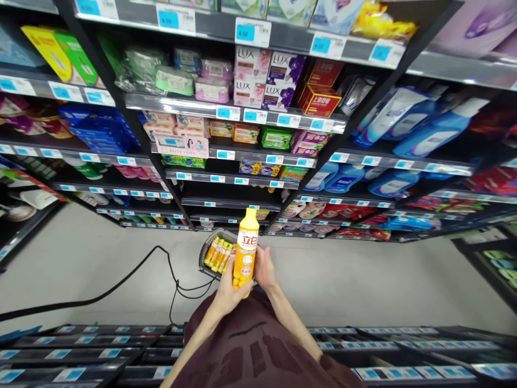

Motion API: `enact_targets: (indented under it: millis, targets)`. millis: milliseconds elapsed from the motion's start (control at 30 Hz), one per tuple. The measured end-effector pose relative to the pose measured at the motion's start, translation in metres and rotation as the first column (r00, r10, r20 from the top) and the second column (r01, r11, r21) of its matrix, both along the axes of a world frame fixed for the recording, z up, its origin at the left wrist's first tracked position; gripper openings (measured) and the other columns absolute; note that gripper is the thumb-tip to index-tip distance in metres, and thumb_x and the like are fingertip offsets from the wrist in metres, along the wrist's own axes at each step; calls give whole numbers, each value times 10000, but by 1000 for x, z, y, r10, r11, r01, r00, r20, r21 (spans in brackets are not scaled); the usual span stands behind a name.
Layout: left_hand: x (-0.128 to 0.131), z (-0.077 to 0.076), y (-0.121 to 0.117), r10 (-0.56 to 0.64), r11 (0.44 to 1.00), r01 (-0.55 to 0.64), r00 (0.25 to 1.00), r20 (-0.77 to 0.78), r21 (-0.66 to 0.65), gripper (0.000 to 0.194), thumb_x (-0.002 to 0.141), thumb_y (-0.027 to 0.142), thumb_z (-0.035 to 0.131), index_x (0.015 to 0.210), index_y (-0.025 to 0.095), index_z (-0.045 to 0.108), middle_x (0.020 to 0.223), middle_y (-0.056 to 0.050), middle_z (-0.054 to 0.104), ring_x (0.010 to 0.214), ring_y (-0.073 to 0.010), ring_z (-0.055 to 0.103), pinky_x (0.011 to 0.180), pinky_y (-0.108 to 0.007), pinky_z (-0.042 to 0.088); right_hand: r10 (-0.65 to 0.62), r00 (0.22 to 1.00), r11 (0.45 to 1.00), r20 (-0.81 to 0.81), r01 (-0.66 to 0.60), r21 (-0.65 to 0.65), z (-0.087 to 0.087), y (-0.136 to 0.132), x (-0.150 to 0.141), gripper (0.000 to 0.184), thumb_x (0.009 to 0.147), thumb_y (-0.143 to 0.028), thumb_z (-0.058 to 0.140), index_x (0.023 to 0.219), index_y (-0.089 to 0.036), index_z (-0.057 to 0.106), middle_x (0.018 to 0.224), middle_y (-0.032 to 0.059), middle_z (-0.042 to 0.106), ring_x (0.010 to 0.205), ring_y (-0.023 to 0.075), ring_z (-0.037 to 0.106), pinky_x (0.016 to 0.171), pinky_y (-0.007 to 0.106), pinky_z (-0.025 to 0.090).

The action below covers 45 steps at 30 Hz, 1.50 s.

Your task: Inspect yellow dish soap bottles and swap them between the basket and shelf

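Near the middle of the frame, a little below centre, we see the yellow bottle, upright in view with its cap toward the top and its white label with red characters facing us. Our left hand is closed around its lower part, thumb across the front near the base. Our right hand is at the bottle's right side, loosely spread with the fingers pointing up the frame; we cannot tell whether it touches the bottle.

Just left of the held bottle, partly covered by it and by our left hand, we see a dark grey basket with several yellow packages lying side by side in it. A black cord runs from the left edge across the pale floor and loops near the basket. A dark maroon garment fills the bottom centre.

Across the upper half we have stocked shelves with blue-and-white price tags along their edges. LUX boxes, pink and purple, stand at upper centre, with red boxes just to their right. Blue bottles lean at the upper right, and green and yellow boxes stand at the upper left.
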<state>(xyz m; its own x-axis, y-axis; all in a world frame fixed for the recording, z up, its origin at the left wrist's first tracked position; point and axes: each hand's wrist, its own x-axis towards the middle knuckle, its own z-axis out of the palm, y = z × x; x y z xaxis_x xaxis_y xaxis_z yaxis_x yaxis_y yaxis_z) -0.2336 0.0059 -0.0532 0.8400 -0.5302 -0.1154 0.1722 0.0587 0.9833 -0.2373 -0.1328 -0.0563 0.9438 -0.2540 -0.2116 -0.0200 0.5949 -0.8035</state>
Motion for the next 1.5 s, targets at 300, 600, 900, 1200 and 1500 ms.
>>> enact_targets:
  millis: [300, 600, 900, 1200, 1500]
  targets:
    - [3, -19, -22, -105, 994, 102, 993, 50, 49, 915, 773, 299, 778, 1516, 213, 250, 1549, -167, 380, 1435, -318, 390, 1189, -506, 319, -281, 959, 960, -34, 280, -18, 0, -5, -2, 401, 842, -538, 669, 1025, -181, 679, 1012, 81, 761, 912, 242, 725, 794, 344, 593]
    - [8, -34, -34, -140, 990, 139, 987, -84, -18, 744, 757, 349, 804, 1394, 205, 446, 1441, -157, 512, 1296, -324, 554, 999, -457, 538, -372, 928, 925, -12, 372, 73, 14, -31, 3, 452, 870, -547, 638, 1148, -191, 655, 1102, 86, 751, 914, 235, 731, 734, 322, 594]
    - [0, -35, -30, -93, 995, 93, 995, -38, 17, 788, 682, 338, 857, 1353, 209, 466, 1403, -145, 558, 1255, -301, 595, 1025, -429, 524, -325, 945, 931, -22, 324, 166, 14, -27, -7, 548, 860, -640, 607, 1082, -148, 701, 1047, 102, 764, 788, 215, 728, 659, 307, 585]
    - [-1, -41, -19, -86, 996, 86, 996, -17, 23, 762, 699, 327, 852, 1351, 177, 486, 1381, -167, 593, 1252, -307, 610, 1087, -462, 480, -324, 946, 926, -22, 321, 197, 12, -22, -4, 557, 854, -656, 602, 1059, -147, 699, 1010, 103, 764, 757, 216, 719, 653, 314, 575]
    - [6, -33, -7, -54, 997, 56, 998, -44, 48, 744, 693, 381, 850, 1335, 104, 595, 1428, -178, 577, 1308, -343, 565, 1111, -445, 461, -304, 952, 923, -23, 301, 239, 14, -21, 0, 470, 856, -578, 632, 1054, -157, 695, 1042, 99, 757, 788, 223, 715, 700, 334, 572]
